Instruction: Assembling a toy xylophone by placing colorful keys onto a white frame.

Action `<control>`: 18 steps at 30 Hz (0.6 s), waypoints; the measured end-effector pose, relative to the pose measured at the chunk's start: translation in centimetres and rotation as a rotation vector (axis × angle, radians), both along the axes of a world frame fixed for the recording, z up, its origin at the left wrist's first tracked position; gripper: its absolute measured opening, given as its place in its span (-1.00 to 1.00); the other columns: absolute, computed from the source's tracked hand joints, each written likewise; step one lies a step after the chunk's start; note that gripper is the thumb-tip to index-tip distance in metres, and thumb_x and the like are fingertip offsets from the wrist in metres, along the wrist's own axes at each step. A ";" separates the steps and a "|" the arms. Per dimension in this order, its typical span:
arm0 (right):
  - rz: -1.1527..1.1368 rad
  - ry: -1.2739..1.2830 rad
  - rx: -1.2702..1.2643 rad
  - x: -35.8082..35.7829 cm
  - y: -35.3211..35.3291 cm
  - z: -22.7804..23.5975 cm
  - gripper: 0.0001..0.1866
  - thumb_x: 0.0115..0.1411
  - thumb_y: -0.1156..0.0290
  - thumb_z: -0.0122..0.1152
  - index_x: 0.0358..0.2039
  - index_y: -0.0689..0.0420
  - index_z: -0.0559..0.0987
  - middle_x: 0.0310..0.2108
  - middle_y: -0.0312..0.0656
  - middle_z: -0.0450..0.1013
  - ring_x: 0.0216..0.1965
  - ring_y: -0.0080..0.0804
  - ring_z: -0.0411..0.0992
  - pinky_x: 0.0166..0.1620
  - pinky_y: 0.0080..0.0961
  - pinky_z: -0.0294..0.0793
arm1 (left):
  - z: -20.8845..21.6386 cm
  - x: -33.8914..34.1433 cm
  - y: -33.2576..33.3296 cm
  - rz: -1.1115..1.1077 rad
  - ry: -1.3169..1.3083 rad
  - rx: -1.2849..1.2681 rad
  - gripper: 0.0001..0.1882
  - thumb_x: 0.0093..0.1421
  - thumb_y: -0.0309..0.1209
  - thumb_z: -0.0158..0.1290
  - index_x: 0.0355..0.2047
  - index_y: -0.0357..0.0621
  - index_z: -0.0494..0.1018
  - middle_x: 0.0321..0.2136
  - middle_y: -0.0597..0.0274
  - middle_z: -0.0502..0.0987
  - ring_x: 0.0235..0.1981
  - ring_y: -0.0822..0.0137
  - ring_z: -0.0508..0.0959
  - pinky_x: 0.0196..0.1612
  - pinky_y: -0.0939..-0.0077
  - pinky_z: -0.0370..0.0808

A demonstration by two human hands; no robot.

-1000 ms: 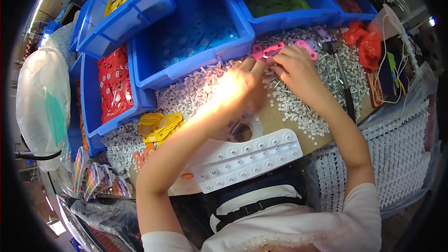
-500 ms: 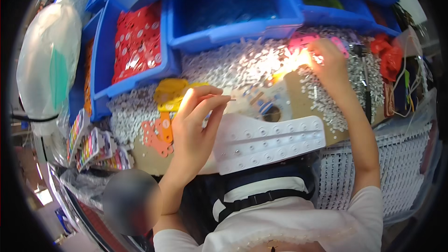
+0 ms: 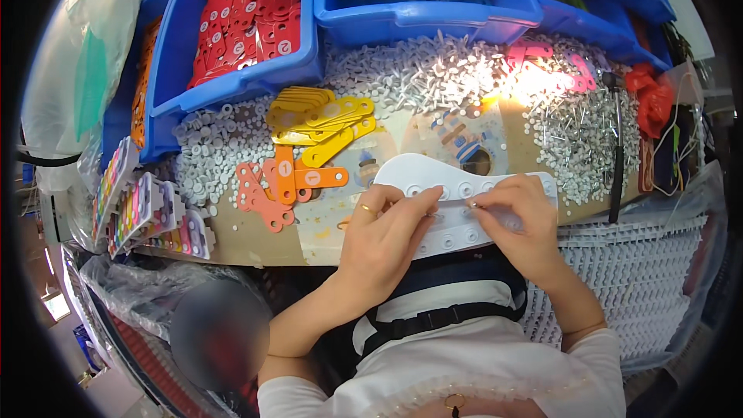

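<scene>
A white plastic panel (image 3: 414, 169) with rows of round raised sockets lies at the table's near edge, just in front of my body. My left hand (image 3: 387, 236) rests over its left half. Thumb and fingertips there are pinched together at a socket; what they hold, if anything, is hidden. Over the right half, my right hand (image 3: 522, 220) pinches a small shiny metal piece (image 3: 470, 203) between thumb and forefinger, close above the panel. Left of the panel lie flat orange plastic strips (image 3: 321, 177), yellow strips (image 3: 337, 120) and coral strips (image 3: 267, 205).
Blue bins stand along the back, one with red strips (image 3: 255, 11). Loose white plastic pegs (image 3: 418, 62) and small metal pieces (image 3: 576, 139) cover the table before them. Pink strips (image 3: 576, 70) lie at right. Colourful finished-looking sets (image 3: 147, 213) stand left; a white basket (image 3: 635, 286) sits right.
My right hand has come back from the pile at the far right to the panel. My left hand has lowered onto the panel. The view has shifted, uncovering the orange and yellow strips.
</scene>
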State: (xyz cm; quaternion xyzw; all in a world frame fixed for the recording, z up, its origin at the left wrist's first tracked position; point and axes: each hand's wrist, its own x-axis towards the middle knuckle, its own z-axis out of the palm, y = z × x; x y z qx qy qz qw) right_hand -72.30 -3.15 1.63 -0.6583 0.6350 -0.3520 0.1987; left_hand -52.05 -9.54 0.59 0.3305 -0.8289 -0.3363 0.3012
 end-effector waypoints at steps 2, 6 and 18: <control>0.014 0.041 -0.030 0.1 0.2 -0.4 -0.73 -0.10 0.66 0.38 -0.33 0.12 0.63 -0.41 -0.22 0.46 -0.34 -0.31 0.41 -0.28 -0.46 0.40 | -0.1 0.0 0.0 -0.041 -0.057 -0.078 -0.52 -0.04 -0.62 0.17 -0.03 -0.26 0.47 -0.32 0.25 0.54 -0.30 0.23 0.42 -0.26 0.42 0.43; 0.053 0.148 -0.155 0.3 0.3 -0.7 -0.71 -0.13 0.63 0.41 -0.34 0.08 0.62 -0.43 -0.24 0.43 -0.33 -0.28 0.37 -0.27 -0.43 0.37 | 0.7 -0.2 0.0 -0.144 -0.114 -0.249 -0.50 -0.07 -0.56 0.12 -0.03 -0.31 0.46 -0.27 0.22 0.53 -0.27 0.20 0.42 -0.24 0.43 0.43; -0.168 0.358 -0.144 -7.9 -3.9 -0.7 -0.92 0.01 0.53 0.27 -0.44 0.17 0.56 -0.36 -0.25 0.45 -0.22 -0.19 0.38 -0.08 -0.32 0.31 | 2.6 -2.3 -2.0 -0.169 -0.123 -0.196 -0.66 -0.02 -0.57 0.23 -0.17 -0.24 0.50 -0.24 0.18 0.54 -0.23 0.12 0.49 -0.17 0.31 0.46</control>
